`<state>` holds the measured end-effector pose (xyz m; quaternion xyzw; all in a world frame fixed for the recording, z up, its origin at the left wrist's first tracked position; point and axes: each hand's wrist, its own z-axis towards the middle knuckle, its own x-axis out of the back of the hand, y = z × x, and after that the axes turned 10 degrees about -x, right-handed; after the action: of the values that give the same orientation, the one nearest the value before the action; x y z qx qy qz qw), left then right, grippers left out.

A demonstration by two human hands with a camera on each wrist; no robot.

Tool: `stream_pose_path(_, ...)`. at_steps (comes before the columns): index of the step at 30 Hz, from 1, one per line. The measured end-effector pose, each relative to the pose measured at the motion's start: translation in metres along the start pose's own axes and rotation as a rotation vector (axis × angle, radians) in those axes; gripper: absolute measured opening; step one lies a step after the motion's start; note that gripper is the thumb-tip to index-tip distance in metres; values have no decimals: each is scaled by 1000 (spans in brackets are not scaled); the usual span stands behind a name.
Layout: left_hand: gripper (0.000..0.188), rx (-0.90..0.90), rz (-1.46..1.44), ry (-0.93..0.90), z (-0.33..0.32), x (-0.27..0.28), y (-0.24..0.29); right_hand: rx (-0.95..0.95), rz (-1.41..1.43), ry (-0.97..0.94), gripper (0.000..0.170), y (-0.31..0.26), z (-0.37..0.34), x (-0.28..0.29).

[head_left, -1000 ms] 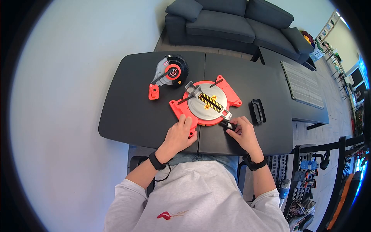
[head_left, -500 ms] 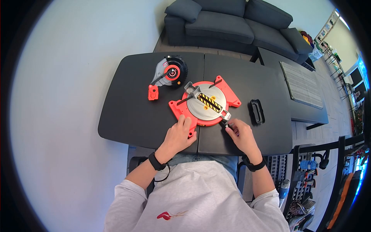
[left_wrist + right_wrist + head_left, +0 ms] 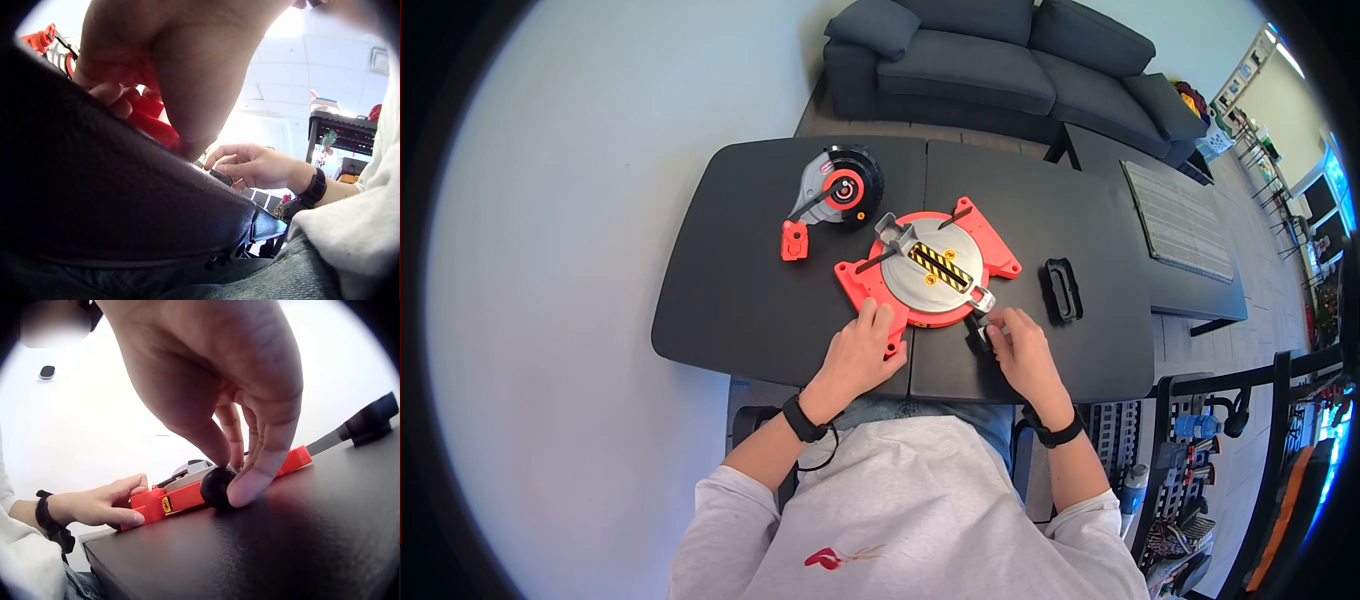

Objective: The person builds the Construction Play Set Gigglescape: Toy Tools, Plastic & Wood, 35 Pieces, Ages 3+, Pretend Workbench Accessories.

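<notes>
A red toy saw base [image 3: 1000,250] with a round grey turntable [image 3: 920,285] and a yellow-black striped strip lies on the dark table. My left hand [image 3: 856,352] grips its near left corner, the fingers over the red edge and the thumb at the near side. At the front of the base, my right hand [image 3: 1027,357] pinches a black knob [image 3: 217,487] between thumb and fingers, seen close in the right wrist view. The left wrist view also shows the right hand [image 3: 262,167] at the table edge.
A grey and red toy saw head with a black round blade guard [image 3: 866,180] lies at the back left of the table. An oblong black part [image 3: 1064,290] is to the right of the base. Beyond stand a low table [image 3: 1180,215] and a dark sofa [image 3: 970,72].
The right fingers have shifted around the black knob, and its angle looks different. The left hand keeps its grip on the base corner.
</notes>
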<state>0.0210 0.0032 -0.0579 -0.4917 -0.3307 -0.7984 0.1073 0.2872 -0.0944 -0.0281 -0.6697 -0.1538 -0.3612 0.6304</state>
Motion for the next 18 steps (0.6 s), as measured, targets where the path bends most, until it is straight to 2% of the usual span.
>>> stream_pose_path(4, 50, -29, 20, 12, -1, -1, -1, -70, 9, -77, 30, -16, -4, 8)
stream_pose_path(7, 50, -19, 11, 4, -1, -1, -2, -50, -23, -96, 36, -8, -3, 7)
stream_pose_path(13, 50, -23, 11, 6, -1, -1, -1, -30, -15, -72, 35, -3, -2, 9)
stream_pose_path(16, 50, -28, 22, 7, -1, -1, -2, -89, 62, -66, 30, 2, -2, 6)
stream_pose_path(18, 50, -25, 20, 4, -1, -1, -2, -60, 57, -85, 27, 4, -1, 5)
